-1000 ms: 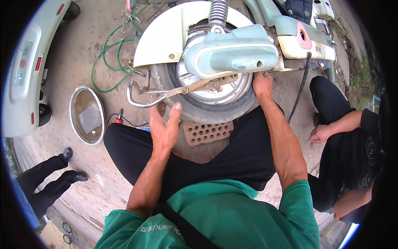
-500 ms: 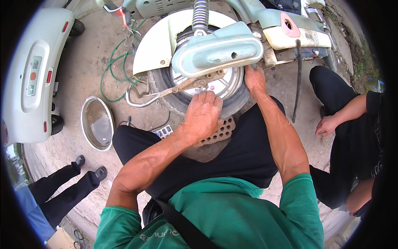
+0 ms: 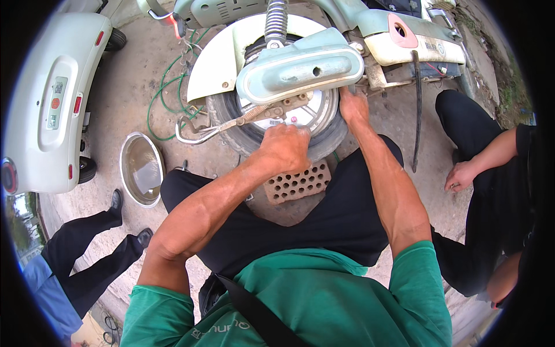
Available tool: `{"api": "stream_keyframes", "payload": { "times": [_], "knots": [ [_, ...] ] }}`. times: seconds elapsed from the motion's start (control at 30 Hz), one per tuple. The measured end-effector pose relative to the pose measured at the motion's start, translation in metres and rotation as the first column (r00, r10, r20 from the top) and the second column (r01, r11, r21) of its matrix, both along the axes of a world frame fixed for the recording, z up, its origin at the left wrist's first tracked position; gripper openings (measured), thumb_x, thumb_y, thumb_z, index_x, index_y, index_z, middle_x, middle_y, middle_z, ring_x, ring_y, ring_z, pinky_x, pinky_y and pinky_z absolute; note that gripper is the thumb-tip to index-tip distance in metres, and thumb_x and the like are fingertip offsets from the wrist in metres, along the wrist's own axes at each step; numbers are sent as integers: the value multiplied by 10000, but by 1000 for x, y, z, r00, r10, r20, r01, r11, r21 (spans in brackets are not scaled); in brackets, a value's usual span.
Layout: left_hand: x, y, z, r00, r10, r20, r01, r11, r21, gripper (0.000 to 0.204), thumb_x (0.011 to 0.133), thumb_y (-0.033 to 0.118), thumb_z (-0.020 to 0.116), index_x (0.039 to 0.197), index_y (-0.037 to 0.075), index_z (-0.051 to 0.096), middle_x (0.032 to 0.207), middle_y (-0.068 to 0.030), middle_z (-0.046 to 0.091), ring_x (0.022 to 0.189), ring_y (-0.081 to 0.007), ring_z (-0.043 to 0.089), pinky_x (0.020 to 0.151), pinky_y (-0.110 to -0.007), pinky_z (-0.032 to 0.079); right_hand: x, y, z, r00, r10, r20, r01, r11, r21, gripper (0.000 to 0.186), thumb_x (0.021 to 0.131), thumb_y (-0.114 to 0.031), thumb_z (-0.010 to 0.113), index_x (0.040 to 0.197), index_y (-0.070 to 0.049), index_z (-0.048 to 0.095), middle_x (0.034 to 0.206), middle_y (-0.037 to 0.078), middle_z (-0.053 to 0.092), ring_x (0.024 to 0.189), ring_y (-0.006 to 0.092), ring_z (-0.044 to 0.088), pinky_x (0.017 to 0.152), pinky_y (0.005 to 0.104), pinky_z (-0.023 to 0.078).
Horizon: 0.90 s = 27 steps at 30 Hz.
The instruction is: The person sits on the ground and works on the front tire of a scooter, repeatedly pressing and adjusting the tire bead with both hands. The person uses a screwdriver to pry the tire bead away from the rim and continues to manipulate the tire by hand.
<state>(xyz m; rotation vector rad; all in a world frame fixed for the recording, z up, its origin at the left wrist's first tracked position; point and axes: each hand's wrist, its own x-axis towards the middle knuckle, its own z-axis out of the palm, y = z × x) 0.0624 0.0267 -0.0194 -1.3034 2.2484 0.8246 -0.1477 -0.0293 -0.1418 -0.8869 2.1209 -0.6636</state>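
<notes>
The scooter's rear wheel [image 3: 321, 141] sits under a pale fender [image 3: 208, 66], a light-blue cover [image 3: 289, 72] and a coil spring [image 3: 276, 20]. My left hand [image 3: 286, 147] has its fingers curled over the lower tire and rim, just below a rusty bracket. My right hand [image 3: 352, 107] grips the right side of the tire beside the cover; its fingertips are partly hidden. A bent metal stand [image 3: 191, 140] sticks out left of the wheel. A perforated brick [image 3: 295, 185] lies on the ground beneath, between my legs.
A steel basin of water [image 3: 139, 170], green hose [image 3: 156, 115] and white car [image 3: 69, 98] are at left. A standing person's legs [image 3: 95, 243] are lower left. A crouching person [image 3: 474, 208] is at right, near a black hose [image 3: 416, 127] hanging from the scooter.
My left hand has moved up and right from beside the stand onto the lower wheel. The standing person's feet have shifted. My right hand stays on the tire's right side.
</notes>
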Motion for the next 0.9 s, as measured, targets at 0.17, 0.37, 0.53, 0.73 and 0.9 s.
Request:
{"api": "stream_keyframes", "payload": {
  "times": [0.17,0.37,0.53,0.73,0.9],
  "knots": [
    [3,5,6,996,83,-37,-83,997,0,500,876,287,784,1279,-2,723,1192,-262,760,1209,-425,711,1065,-520,552,9,12,-4,983,-45,-180,22,992,-128,969,983,-704,631,1424,157,600,1380,390,660,1325,511,633,1136,530,489],
    [6,9,-9,990,98,-105,-105,993,-59,599,861,390,870,1269,-15,702,1123,-265,777,1133,-428,745,1039,-518,571,34,37,-3,956,-291,-33,292,953,79,1039,1015,-731,569,1516,177,499,1513,383,576,1434,491,559,1221,511,423],
    [15,11,-10,964,142,-226,-158,986,-51,511,835,358,876,1155,-17,740,1021,-258,788,1040,-433,767,981,-520,590,51,44,4,907,-421,9,416,900,128,1080,1011,-785,551,1399,221,601,1477,376,617,1404,466,598,1168,494,465],
    [51,21,40,650,519,-554,-503,841,198,471,832,388,918,985,-19,736,844,-176,760,849,-270,776,796,-428,604,39,43,-2,926,-368,88,352,923,157,1085,1017,-766,552,1480,215,524,1497,380,593,1414,476,583,1190,473,466],
    [114,69,14,503,826,-253,-724,563,399,532,865,403,924,1067,-41,713,878,-110,756,857,-194,755,724,-372,606,44,46,-6,916,-395,66,385,914,130,1087,1014,-780,547,1454,215,550,1472,372,613,1387,471,601,1171,483,480]
  ]
}}
